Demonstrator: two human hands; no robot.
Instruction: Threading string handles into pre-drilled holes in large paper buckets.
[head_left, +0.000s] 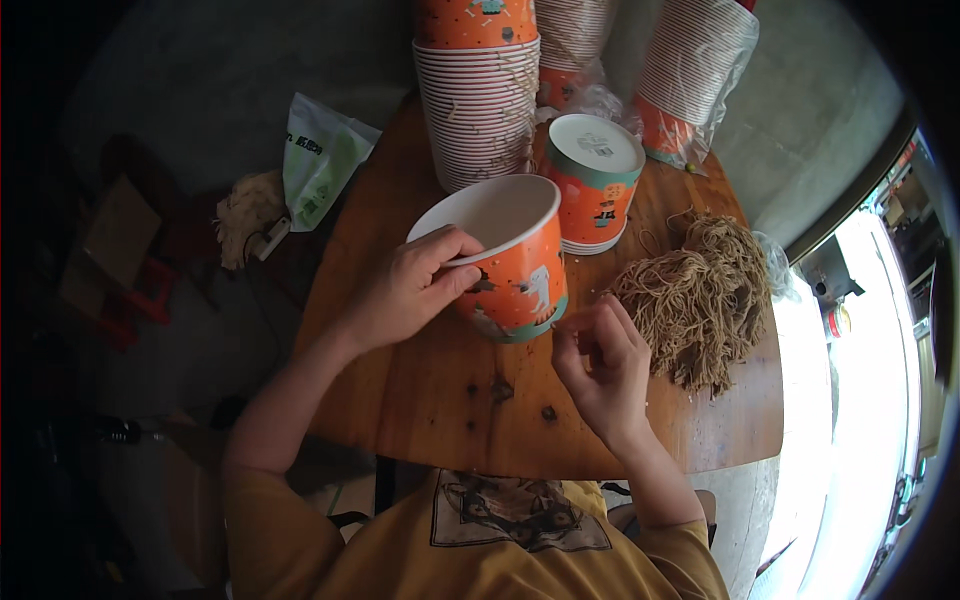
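An orange paper bucket (515,270) with a white rim, a green base band and cartoon figures is tilted in front of me, its open top facing up and away. My left hand (415,285) grips its near-left rim, thumb outside and fingers over the edge. Just right of the bucket's lower edge, my right hand (605,365) has thumb and fingertips pinched together. What they hold, if anything, is too small to make out. Beside that hand lies a heap of brown twine strands (705,300). An upside-down orange bucket (590,200) stands right behind the tilted one.
Tall stacks of nested paper buckets (480,115) stand at the back of the wooden table (440,410), one stack wrapped in clear plastic (690,85). Left of the table are a white-and-green bag (320,160) and pale fibre strands (255,210). The table's front edge curves close to my body.
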